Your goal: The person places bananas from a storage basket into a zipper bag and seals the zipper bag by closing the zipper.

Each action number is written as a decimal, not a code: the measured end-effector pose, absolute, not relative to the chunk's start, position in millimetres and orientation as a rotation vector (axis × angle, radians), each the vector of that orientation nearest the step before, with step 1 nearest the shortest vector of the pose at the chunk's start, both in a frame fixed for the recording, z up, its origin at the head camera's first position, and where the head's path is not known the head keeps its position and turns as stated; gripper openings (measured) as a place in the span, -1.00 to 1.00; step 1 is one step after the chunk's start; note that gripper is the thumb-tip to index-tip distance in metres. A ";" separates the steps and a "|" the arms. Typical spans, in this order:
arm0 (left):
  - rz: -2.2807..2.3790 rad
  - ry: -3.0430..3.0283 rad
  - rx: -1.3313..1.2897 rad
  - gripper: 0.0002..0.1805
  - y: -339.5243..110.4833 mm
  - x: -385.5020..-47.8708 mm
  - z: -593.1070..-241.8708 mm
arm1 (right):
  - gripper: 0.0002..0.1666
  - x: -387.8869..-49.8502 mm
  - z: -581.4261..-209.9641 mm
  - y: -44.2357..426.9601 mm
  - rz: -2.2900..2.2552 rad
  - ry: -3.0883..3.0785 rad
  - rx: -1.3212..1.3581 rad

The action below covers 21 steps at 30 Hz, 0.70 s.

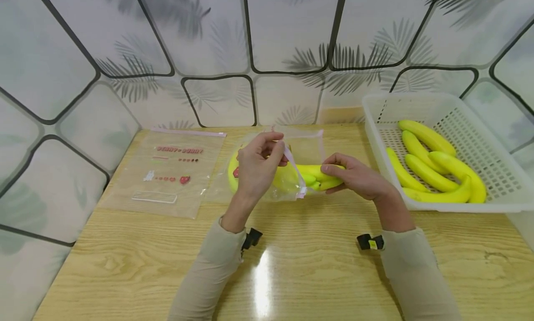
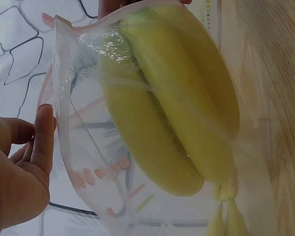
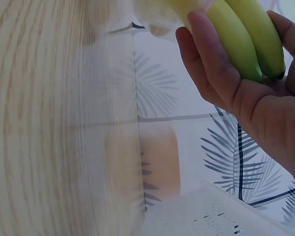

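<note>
My left hand [image 1: 256, 168] pinches the pale pink zip edge of a clear zip bag [image 1: 306, 147], holding its mouth apart. Several yellow bananas [image 1: 310, 170] lie inside the bag, their right ends reaching out through the mouth. My right hand [image 1: 359, 175] grips those right ends between thumb and fingers. Through the clear film in the left wrist view, bananas [image 2: 172, 103] lie side by side, with thin stem ends lower down. In the right wrist view, fingers [image 3: 221, 69] curl around the greenish banana tips [image 3: 243, 44].
Flat on the wooden table [image 1: 313, 256] at left lies another clear zip bag [image 1: 142, 182] with red print. A white perforated basket [image 1: 467, 208] holding several loose bananas [image 1: 434, 173] stands at right. A patterned wall [image 1: 288, 98] borders the table's back.
</note>
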<state>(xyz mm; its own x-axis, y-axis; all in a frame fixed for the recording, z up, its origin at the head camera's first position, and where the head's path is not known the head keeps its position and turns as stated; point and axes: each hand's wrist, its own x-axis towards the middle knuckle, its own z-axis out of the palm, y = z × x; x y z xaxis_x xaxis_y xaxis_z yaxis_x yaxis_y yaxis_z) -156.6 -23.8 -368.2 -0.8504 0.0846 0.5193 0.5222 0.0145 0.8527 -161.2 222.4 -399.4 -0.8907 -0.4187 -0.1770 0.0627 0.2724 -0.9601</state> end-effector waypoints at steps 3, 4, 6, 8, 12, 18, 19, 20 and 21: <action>-1.904 -1.973 -0.623 -0.81 -24.0 -157.0 -368.2 | -0.52 -161.7 -398.6 222.0 -1.692 2.138 -0.313; -1.905 -1.972 -0.622 -0.81 -24.1 -157.0 -368.2 | -0.49 -161.8 -398.3 222.1 -1.709 2.129 -0.311; -1.910 -1.969 -0.623 -0.80 -24.4 -156.8 -368.1 | -0.44 -162.0 -397.3 222.1 -1.739 2.103 -0.308; -1.912 -1.968 -0.626 -0.80 -24.5 -156.7 -368.1 | -0.40 -162.2 -396.7 222.7 -1.760 2.079 -0.310; -1.914 -1.967 -0.635 -0.80 -24.6 -156.8 -368.1 | -0.40 -162.4 -395.6 222.6 -1.767 2.059 -0.313; -1.921 -1.983 -0.607 -0.80 -25.0 -157.4 -367.4 | -0.45 -162.5 -394.7 222.5 -1.778 2.070 -0.254; -1.925 -1.984 -0.603 -0.80 -25.1 -157.3 -367.0 | -0.44 -162.4 -394.9 222.9 -1.783 2.072 -0.246; -1.928 -1.985 -0.600 -0.80 -25.1 -157.3 -367.0 | -0.42 -162.1 -395.1 223.0 -1.789 2.072 -0.245; -1.930 -1.985 -0.601 -0.81 -25.1 -157.5 -367.0 | -0.41 -161.6 -395.0 223.2 -1.795 2.074 -0.243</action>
<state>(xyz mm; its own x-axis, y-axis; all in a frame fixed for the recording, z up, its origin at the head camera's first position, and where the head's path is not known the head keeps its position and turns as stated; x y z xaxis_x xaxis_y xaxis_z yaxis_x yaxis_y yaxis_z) -157.5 -25.1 -367.0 -0.8650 0.0836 0.4947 0.4969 0.0058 0.8678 -161.6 223.2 -395.0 -0.9107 -0.3746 -0.1741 0.1185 0.1668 -0.9788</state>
